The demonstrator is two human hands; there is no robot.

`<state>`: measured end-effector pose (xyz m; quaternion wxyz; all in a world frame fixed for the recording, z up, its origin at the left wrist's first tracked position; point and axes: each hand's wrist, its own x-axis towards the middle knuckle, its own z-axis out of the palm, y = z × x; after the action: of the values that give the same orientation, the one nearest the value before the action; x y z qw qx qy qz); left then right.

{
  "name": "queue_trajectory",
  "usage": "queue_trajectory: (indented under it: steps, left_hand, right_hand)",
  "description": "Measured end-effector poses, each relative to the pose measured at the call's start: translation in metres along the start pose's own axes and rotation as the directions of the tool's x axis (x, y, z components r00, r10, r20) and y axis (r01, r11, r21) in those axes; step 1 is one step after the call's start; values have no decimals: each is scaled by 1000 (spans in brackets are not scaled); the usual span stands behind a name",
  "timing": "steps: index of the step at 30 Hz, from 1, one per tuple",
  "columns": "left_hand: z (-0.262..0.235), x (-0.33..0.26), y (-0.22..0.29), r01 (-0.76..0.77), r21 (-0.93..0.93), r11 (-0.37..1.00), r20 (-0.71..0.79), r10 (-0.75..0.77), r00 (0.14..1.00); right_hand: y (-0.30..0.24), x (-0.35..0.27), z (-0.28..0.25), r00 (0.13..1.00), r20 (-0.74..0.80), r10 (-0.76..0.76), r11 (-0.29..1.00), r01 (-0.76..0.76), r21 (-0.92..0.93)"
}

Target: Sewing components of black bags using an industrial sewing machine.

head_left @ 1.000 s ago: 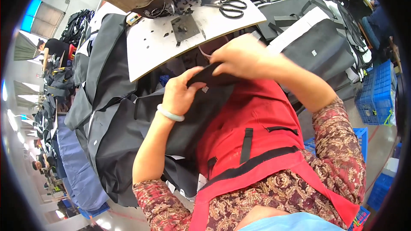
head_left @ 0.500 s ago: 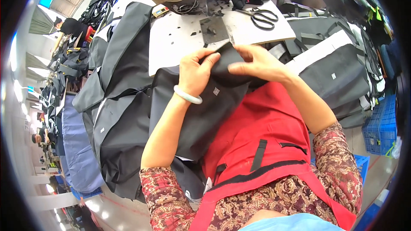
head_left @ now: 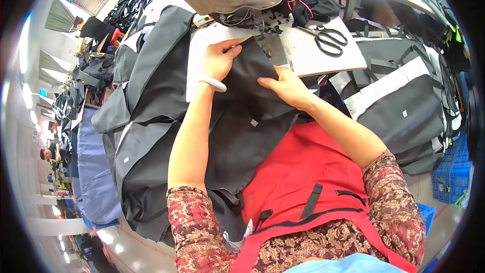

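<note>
Left hand (head_left: pixel 220 62): you pinch the smooth black fabric panel (head_left: pixel 241 88)
Right hand (head_left: pixel 290 89): clamped on the panel's right edge
Black-handled scissors (head_left: pixel 318 33): right of it

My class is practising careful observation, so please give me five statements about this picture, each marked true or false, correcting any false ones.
1. The left hand and right hand both touch dark cloth. True.
2. The bangle is on the right wrist. False: the pale bangle is on the left wrist.
3. Black-handled scissors lie on the white tabletop. True.
4. The person's apron is green. False: the apron is red.
5. The scissors are in the left hand. False: neither hand holds them; the left hand pinches the cloth.
</note>
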<state>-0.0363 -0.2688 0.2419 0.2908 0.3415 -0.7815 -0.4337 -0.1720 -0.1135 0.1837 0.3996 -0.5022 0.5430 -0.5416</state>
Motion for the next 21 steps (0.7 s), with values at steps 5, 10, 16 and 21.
queue_trajectory:
  steps: [5,10,16,21]
  left_hand:
    - [7,16,0,-55,42,998,-2,56,998]
    - [14,23,-4,-36,-24,999,-8,36,999]
    - [13,24,-2,-46,13,999,-15,46,999]
    - [-12,-38,2,-121,-29,992,-68,119,991]
  right_hand:
    - [-9,3,-9,996,-54,65,998,-65,0]
    - [-14,0,-12,993,-78,86,992,-78,94]
    - [-22,2,-25,996,-69,62,997,-64,-37]
    - [-1,-48,-81,973,113,-202,726,226,-649]
